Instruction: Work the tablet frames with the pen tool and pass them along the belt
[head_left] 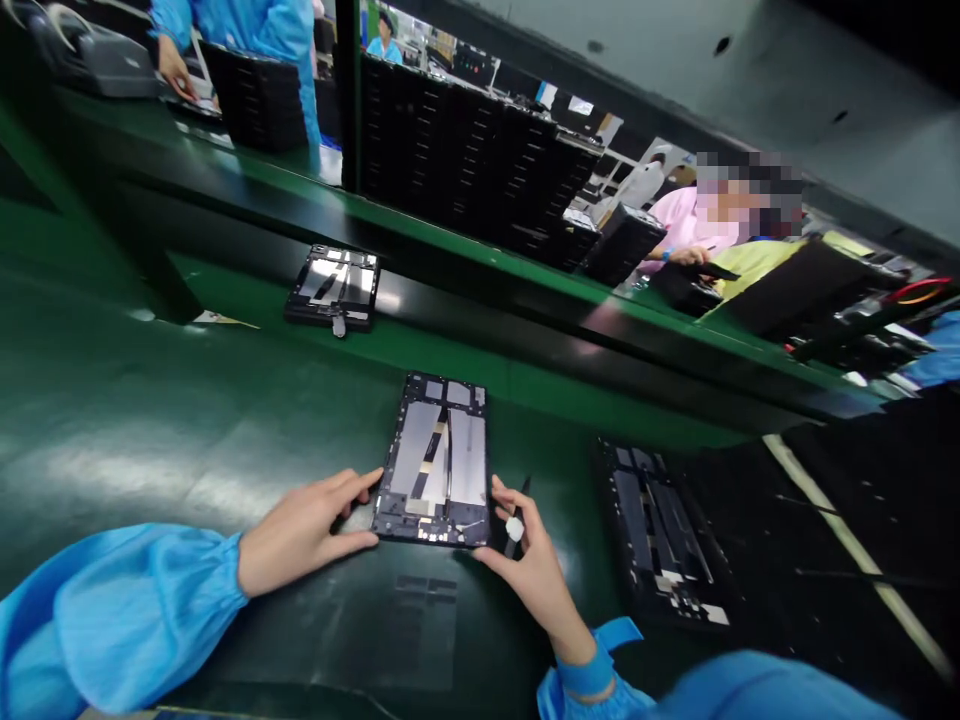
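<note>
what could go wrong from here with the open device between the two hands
The open device has its inside exposed, so a slip by the left hand or right hand at its edges might snag the dark strip.
The small white piece at the right hand's fingers could perhaps drop or knock against the device.

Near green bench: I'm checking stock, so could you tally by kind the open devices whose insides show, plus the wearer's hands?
Open devices: 3 (middle device, far device, device at right)
Wearer's hands: 2 (left hand, right hand)
Total: 5
</note>
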